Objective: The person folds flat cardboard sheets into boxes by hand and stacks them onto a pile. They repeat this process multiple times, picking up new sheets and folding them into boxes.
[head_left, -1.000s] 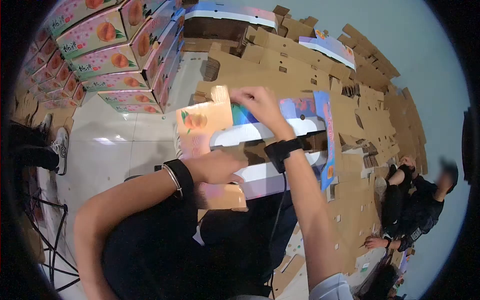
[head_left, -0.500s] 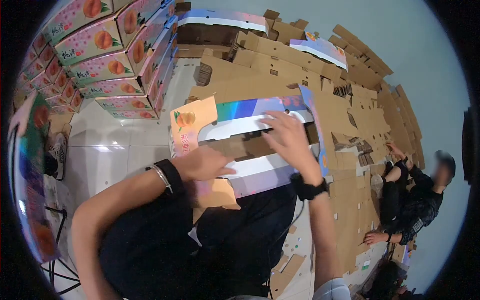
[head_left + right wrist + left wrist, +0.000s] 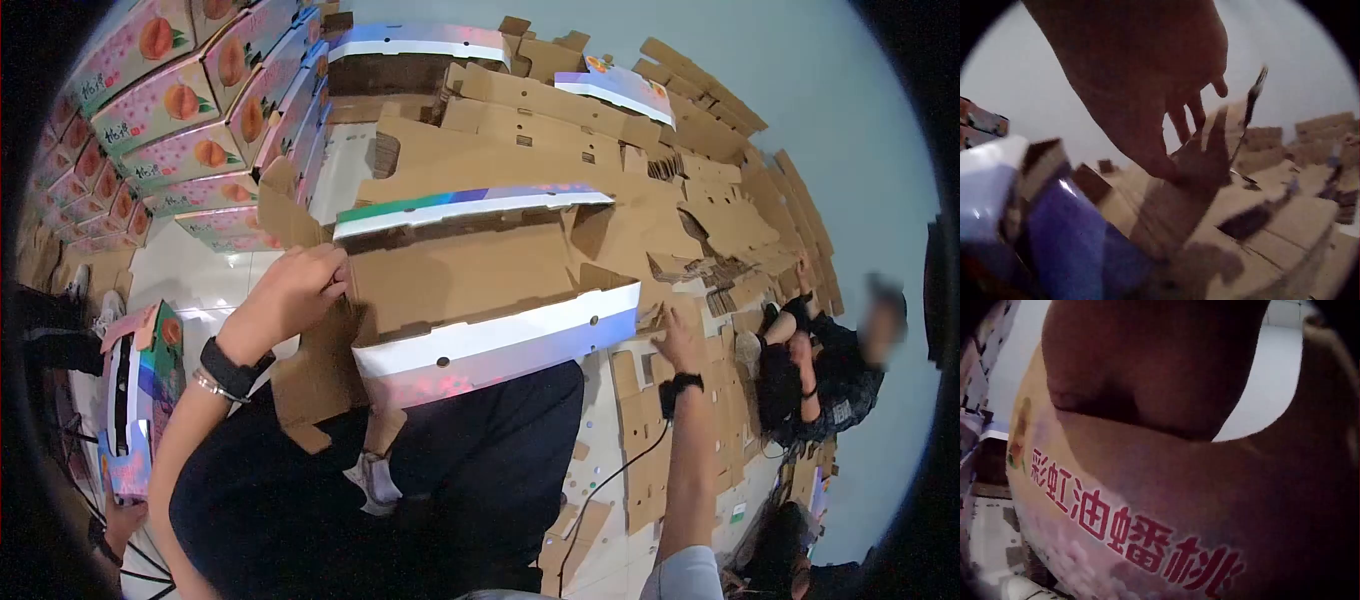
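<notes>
An open cardboard box (image 3: 450,280) rests over the lap, brown inside, its two long walls standing with white and coloured print. My left hand (image 3: 295,295) grips its left end panel, fingers curled over the edge; in the left wrist view this hand (image 3: 1147,369) covers the top of a panel (image 3: 1166,506) with red characters, beside a curved cut-out. My right hand (image 3: 682,345) is off the box's right end with fingers spread. In the right wrist view that hand (image 3: 1154,81) hangs over a brown flap (image 3: 1179,206); whether it touches is unclear.
Stacked peach-printed boxes (image 3: 180,100) stand at upper left. Flattened cardboard (image 3: 720,210) spreads behind and to the right. Another person (image 3: 830,370) sits at the right. At lower left, someone's hand (image 3: 125,520) is at a printed box (image 3: 145,400).
The box's long walls have spread apart, baring its brown inside, and its left end panel has swung outward. My left hand has moved up and left, my right hand away to the right.
</notes>
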